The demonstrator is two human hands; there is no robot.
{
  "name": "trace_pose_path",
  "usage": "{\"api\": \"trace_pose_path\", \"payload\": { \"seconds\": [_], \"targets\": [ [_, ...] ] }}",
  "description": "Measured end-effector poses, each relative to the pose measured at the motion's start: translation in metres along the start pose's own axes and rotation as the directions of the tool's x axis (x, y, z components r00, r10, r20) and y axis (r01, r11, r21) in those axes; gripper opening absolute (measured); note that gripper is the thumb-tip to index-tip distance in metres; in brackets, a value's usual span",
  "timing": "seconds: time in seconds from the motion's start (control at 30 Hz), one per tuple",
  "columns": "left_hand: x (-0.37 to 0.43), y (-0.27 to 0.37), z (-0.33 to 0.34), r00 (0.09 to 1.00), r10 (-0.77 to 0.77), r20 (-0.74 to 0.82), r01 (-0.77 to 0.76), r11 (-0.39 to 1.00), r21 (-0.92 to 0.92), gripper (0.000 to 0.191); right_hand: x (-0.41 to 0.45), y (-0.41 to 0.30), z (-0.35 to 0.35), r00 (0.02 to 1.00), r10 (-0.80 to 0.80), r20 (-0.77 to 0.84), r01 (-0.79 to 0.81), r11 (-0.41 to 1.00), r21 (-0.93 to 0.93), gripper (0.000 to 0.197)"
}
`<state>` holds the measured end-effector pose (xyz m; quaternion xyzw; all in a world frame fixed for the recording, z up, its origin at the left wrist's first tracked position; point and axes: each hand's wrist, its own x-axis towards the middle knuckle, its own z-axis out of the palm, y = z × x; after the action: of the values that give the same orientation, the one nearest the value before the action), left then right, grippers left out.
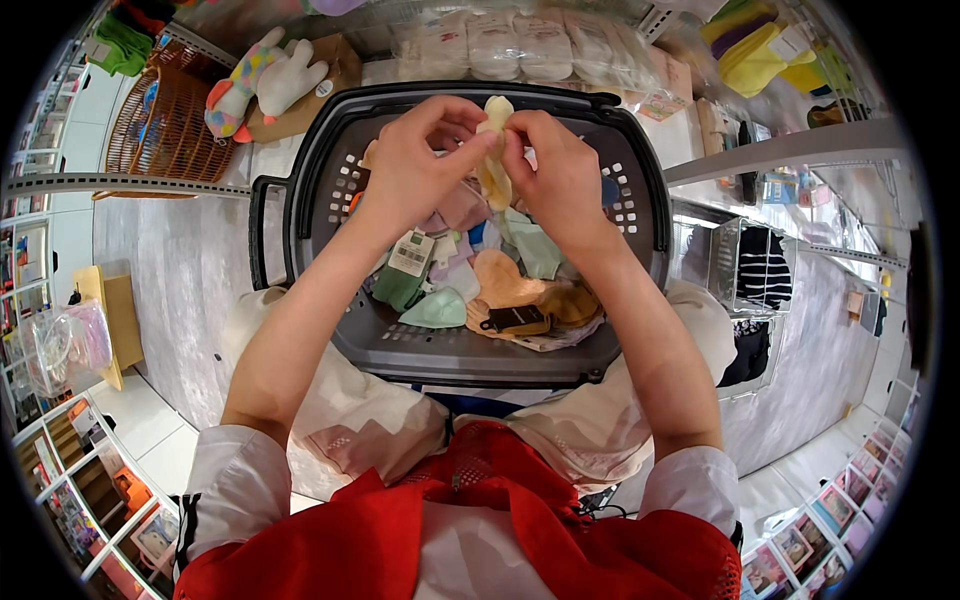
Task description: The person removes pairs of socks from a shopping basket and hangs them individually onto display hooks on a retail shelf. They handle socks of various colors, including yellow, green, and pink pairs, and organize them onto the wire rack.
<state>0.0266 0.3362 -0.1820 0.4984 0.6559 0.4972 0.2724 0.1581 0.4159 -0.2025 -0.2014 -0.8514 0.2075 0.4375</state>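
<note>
Between my fingers, over the far part of a grey plastic basket (480,369), is a pale yellow sock (496,169). My left hand (427,154) pinches it from the left, thumb and fingertips near its upper part. From the right, my right hand (551,172) grips the same sock. Below lie several loose socks: a dark green one (403,283) with a printed tag (411,253), a mint one (435,309), a peach one (501,277) and a mustard one (574,301) beside a black label (514,320). My hands and forearms hide part of the pile.
Packs in clear plastic (517,45) line the shelf behind the basket. A wicker basket (165,127) and plush toys (289,79) stand at the far left. Metal shelf rails (787,150) flank me. A wire rack (754,270) with dark textiles is at right, a cardboard box (120,322) at left.
</note>
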Motion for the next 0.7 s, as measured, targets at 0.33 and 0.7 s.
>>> {"api": "trace_pose_path", "payload": {
  "seconds": [0.33, 0.7],
  "targets": [
    [-0.002, 0.003, 0.0, 0.915, 0.4, -0.046, -0.351, 0.849, 0.396, 0.023, -0.004, -0.004, 0.005, 0.997, 0.062, 0.046, -0.06, 0.997, -0.047, 0.011],
    [-0.002, -0.004, 0.002, 0.992, 0.071, -0.106, -0.064, 0.996, 0.069, 0.018, -0.006, -0.004, 0.008, 0.988, 0.145, 0.054, -0.145, 0.989, 0.003, 0.009]
  ]
}}
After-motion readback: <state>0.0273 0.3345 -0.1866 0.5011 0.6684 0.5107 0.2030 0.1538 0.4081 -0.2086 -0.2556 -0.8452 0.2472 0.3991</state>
